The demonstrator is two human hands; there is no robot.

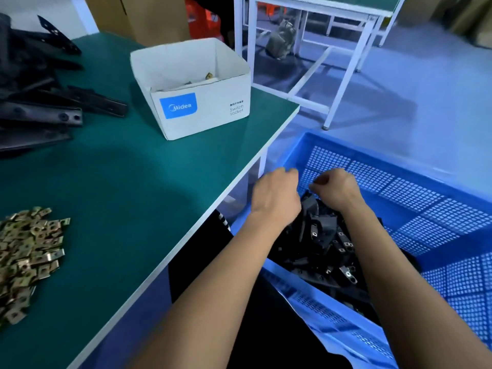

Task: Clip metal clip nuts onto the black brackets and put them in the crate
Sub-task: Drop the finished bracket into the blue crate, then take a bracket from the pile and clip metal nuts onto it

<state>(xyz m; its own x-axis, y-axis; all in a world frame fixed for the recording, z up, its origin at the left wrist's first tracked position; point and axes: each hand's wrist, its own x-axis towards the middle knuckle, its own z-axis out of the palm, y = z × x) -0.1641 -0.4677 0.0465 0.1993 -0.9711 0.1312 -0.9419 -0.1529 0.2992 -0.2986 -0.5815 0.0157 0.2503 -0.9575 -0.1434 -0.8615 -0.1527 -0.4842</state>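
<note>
Both hands over crate (399,166) at 4 o'clock, dropping-off step. Left hand (275,195) curled, contents hidden, cannot tell. Right hand (336,187) seems pinching bracket (310,206) atop pile. Next, probably: let go, reach nuts (29,257) at 8 o'clock, brackets (40,107) at 10

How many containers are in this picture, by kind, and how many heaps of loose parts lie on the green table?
Blue plastic crate: 1
White cardboard box: 1
Heap of metal clip nuts on the green table: 1
Heap of black brackets on the table: 1
Total: 4
</note>
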